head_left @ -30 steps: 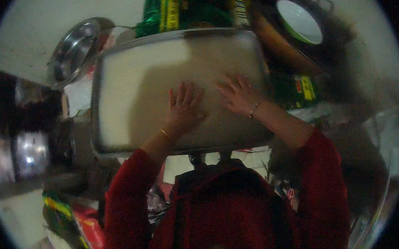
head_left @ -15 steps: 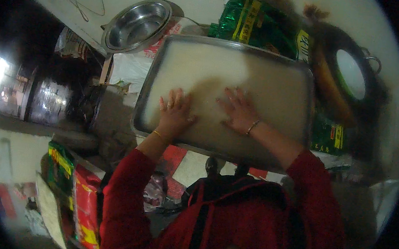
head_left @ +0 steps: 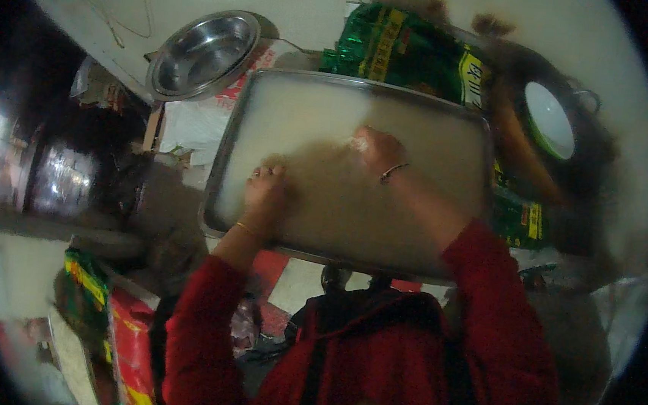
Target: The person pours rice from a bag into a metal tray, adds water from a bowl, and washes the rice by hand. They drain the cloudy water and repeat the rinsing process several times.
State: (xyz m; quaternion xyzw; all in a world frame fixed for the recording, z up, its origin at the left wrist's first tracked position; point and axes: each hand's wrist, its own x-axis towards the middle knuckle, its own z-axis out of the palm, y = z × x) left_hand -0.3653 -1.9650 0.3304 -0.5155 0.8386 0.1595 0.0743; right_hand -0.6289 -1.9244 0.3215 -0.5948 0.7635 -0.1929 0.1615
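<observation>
A large rectangular metal tray (head_left: 423,97) lies in front of me, filled with something pale and cloudy (head_left: 301,109); whether it is liquid or soft grain I cannot tell. My left hand (head_left: 265,192) rests in the left part of the filling. Its fingers are curled under, with only the knuckles showing. Near the tray's middle, my right hand (head_left: 377,150) is closed in a fist, with a whitish patch at its fingers. What either hand grips is hidden.
Behind the tray's left corner sits a round steel basin (head_left: 205,52). A green packet (head_left: 404,53) lies beyond the far rim. At right are a dark pan (head_left: 591,140) and a white bowl (head_left: 550,117). A red bag (head_left: 134,336) stands at lower left.
Both hands have gone from spread, open fingers to curled ones. The right hand has closed into a fist. The whole view has shifted slightly.
</observation>
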